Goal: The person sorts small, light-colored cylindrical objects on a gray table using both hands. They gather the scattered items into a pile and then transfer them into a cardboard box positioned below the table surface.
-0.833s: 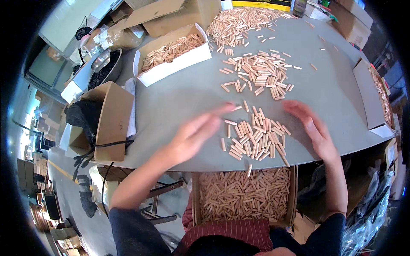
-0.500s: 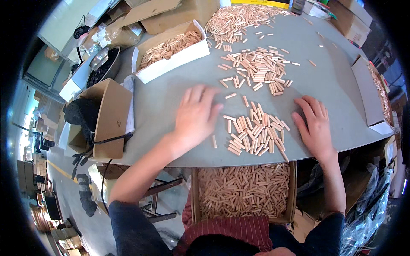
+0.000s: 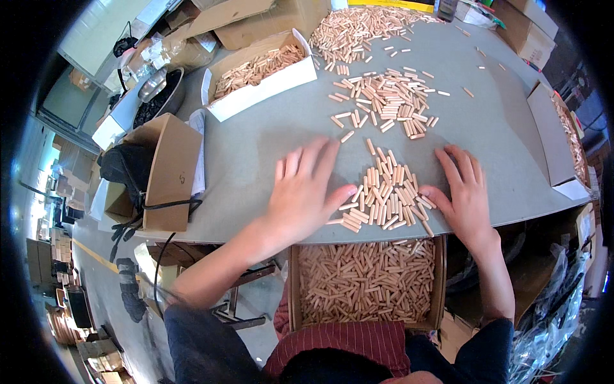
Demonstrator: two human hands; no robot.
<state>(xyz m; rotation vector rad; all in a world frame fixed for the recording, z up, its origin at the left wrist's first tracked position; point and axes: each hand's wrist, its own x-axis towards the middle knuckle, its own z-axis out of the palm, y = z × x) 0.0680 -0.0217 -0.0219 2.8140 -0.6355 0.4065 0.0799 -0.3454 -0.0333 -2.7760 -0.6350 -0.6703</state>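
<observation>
Between my two hands a small pile of wooden dowel pins (image 3: 388,194) lies on the grey table, close to its front edge. My left hand (image 3: 304,185) is spread at the pile's left side, its thumb touching the nearest pins. On the right side my right hand (image 3: 464,195) is spread too, with the thumb at the edge of the pins. Neither hand holds anything. Just beyond lies another cluster of dowel pins (image 3: 393,96). Below the table edge, a cardboard box (image 3: 439,285) full of the same pins sits in front of my body.
A large heap of dowel pins (image 3: 358,29) lies at the back. A white carton (image 3: 265,93) of pins stands at the back left, another white carton (image 3: 555,141) at the right edge. An upright brown box (image 3: 171,173) with dark cloth stands at the left.
My left hand has spread and come nearer to me, its thumb now at the pile. My right thumb has moved in to the pins. The pile is drawn closer together.
</observation>
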